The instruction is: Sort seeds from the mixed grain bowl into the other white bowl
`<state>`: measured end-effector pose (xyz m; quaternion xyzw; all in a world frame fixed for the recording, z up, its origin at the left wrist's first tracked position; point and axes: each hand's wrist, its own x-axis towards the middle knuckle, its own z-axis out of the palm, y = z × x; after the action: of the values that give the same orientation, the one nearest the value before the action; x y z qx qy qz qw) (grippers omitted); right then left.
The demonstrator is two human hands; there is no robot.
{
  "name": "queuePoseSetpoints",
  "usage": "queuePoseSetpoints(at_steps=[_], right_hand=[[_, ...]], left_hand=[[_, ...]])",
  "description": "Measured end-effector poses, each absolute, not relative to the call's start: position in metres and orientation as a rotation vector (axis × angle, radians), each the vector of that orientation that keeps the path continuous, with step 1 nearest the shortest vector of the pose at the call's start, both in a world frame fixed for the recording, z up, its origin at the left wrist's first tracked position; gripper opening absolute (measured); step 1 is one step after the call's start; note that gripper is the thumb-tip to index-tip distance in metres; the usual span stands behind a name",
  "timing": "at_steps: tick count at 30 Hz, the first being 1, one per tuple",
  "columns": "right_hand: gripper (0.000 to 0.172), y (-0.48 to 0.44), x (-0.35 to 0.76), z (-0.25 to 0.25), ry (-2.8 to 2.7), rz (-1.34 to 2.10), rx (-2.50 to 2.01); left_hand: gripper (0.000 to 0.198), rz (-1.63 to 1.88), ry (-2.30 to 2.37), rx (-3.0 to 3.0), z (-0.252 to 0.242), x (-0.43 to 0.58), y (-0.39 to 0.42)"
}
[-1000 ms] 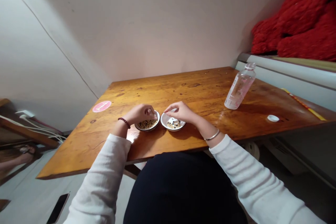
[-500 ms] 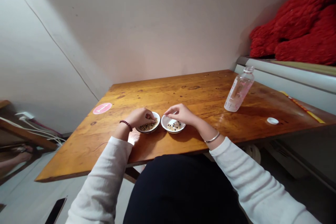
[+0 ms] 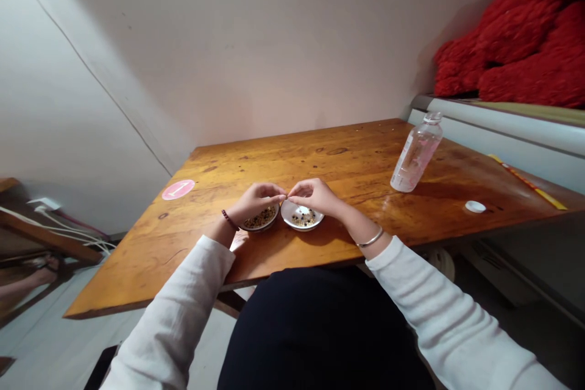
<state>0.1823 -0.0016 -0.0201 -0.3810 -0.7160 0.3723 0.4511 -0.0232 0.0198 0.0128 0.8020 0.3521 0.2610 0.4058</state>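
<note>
Two small white bowls stand side by side on the wooden table. The left bowl (image 3: 261, 219) is full of mixed beans and partly covered by my left hand (image 3: 256, 202). The right bowl (image 3: 301, 216) holds fewer beans on its white bottom. My right hand (image 3: 315, 196) is just above its far rim. The pinched fingertips of both hands nearly meet above the gap between the bowls. Whether they hold a bean is too small to tell.
On the wooden table (image 3: 338, 158) stand a clear plastic bottle (image 3: 415, 153) and a white bottle cap (image 3: 475, 206) to the right. A pink round sticker (image 3: 178, 189) marked 1 lies at left. Red fluffy fabric (image 3: 512, 52) sits on a ledge beyond.
My left hand has lifted out of the left bowl and moved right, its fingertips now close to those of my right hand. The right hand has barely moved.
</note>
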Motion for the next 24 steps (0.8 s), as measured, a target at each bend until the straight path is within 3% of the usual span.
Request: queuePoseSetpoints(at_steps=[24], right_hand=[[0.024, -0.0001, 0.1838, -0.0222, -1.761, 0.943, -1.000]], left_hand=[[0.044, 0.667, 0.936, 1.859, 0.0117, -0.0173, 0.0158]])
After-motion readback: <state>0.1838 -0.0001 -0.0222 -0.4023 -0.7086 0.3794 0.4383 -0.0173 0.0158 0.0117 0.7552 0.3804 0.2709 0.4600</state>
